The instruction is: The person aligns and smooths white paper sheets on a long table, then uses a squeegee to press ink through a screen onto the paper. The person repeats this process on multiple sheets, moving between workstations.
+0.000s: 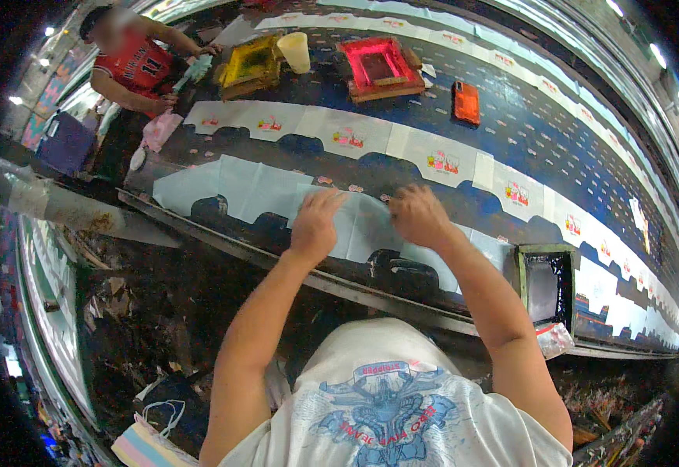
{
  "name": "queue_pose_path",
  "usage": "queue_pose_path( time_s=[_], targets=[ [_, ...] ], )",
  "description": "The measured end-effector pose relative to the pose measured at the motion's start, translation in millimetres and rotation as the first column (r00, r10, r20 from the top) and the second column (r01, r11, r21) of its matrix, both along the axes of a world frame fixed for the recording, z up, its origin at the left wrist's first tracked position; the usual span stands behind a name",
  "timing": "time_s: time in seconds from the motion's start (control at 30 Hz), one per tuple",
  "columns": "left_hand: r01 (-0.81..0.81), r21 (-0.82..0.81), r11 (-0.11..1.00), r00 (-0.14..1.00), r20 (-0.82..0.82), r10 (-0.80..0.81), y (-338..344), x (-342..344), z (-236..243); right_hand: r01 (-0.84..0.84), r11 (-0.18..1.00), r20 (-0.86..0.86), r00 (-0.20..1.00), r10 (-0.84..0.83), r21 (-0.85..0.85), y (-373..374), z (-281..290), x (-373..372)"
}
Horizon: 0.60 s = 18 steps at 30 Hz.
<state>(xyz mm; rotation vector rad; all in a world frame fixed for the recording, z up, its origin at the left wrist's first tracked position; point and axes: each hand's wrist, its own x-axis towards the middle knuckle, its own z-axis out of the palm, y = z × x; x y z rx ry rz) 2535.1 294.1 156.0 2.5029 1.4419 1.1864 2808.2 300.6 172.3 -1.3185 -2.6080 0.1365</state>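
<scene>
1. Head view: a pale blue panel (pixel 359 229) lies flat on the dark table (pixel 281 161), between and below the two hands.
2. The left hand (pixel 318 222) rests palm down on its left part, fingers extended; the right hand (pixel 419 215) is at its far right edge, fingers curled. Whether either pinches the material, I cannot tell.
3. The panel looks thin, light and limp, likely to crease; its far corners seem the best hold.
4. Printed white panels (pixel 347 134) lie beyond both hands; a screen frame (pixel 543 288) sits right of the right hand.
</scene>
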Motion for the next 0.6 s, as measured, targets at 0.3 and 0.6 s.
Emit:
queue_pose_path(
  time_s=[0.3, 0.6],
  targets=[
    [0.307, -0.728, 0.614, 0.952, 0.22, -0.215, -5, -126, 44, -0.205, 0.741, -0.475, 0.863, -0.17, -0.639, -121, 65, -22],
    [-0.125, -0.78, 0.613, 0.991, -0.065, 0.119, 21, -135, 21, 0.339, 0.691, -0.381, 0.64, -0.667, -0.639, -111, 21, -9]
  ],
)
